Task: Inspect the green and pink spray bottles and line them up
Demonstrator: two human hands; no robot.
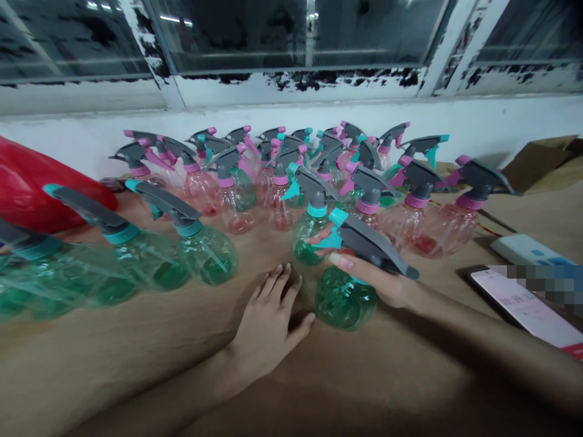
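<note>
The wooden-looking surface [113, 340] spread across most of the frame, smooth and brown. Above it ran a dark-paned window [237, 36], its pale frame blotched with black where paint looked flaked, and a white wall [68, 120]. A crowd of spray bottles [237, 212] filled the middle, mostly pink-collared with some turquoise among them, their clear plastic round-bellied. A glossy red plastic bag [40, 188] bulged at the left edge; turquoise-collared green bottles [159, 264] lined up below it. A brown cardboard piece [537, 161] lay at the upper right.

In the lower centre, the left hand [268, 325] rested palm down, fingers loosely spread, holding nothing. The right hand [380, 282], reaching in from the right, was curled around the neck of a green spray bottle [346, 303], thumb across the near side. That bottle stood roughly upright right of centre, its grey head slanting from a turquoise nozzle at upper left to lower right. The left thumb lay just beside its belly; the right hand was nearer, already in contact. A phone [514, 297] and a white-and-blue box [523, 252] sat at the right.
</note>
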